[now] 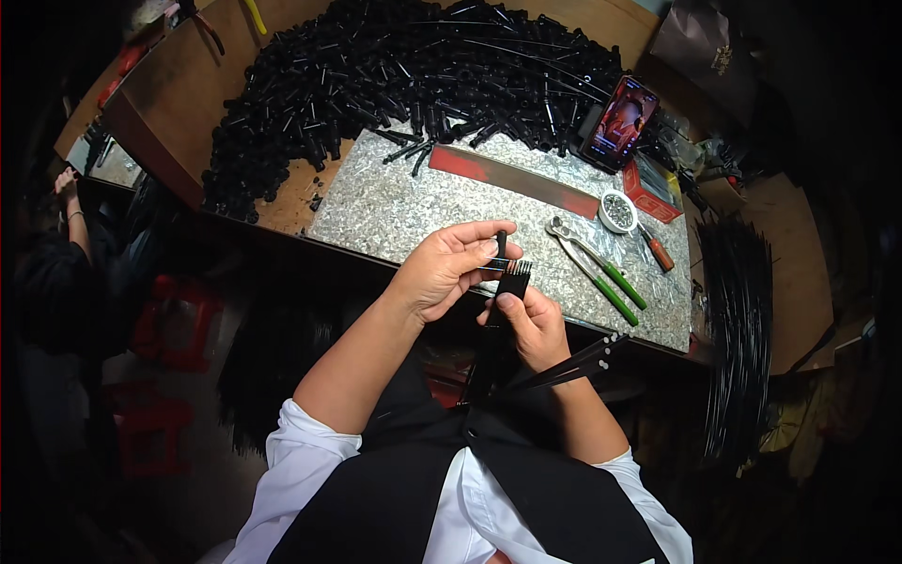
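Over the worktop's near edge my two hands meet. The fingers of my left hand [446,270] are closed in a pinch around a small black stick-like part [501,244]. Wrapped in my right hand [536,327] is a bundle of thin black rods [511,285], its pale metal tips side by side at the top. My left fingertips are right at those tips; whether they touch is hard to see. More black rods [564,371] with pale round ends cross by my right wrist. Green-handled pliers [597,273] lie on the worktop, beyond my right hand.
A large heap of black cylindrical parts [395,75] covers the back. On the speckled worktop [366,207] are a red-grey bar [512,179], a cup of small metal bits [617,212], an orange-handled tool [658,252], a phone [620,122] and a red box [653,188]. Another person's hand [66,186] shows far left.
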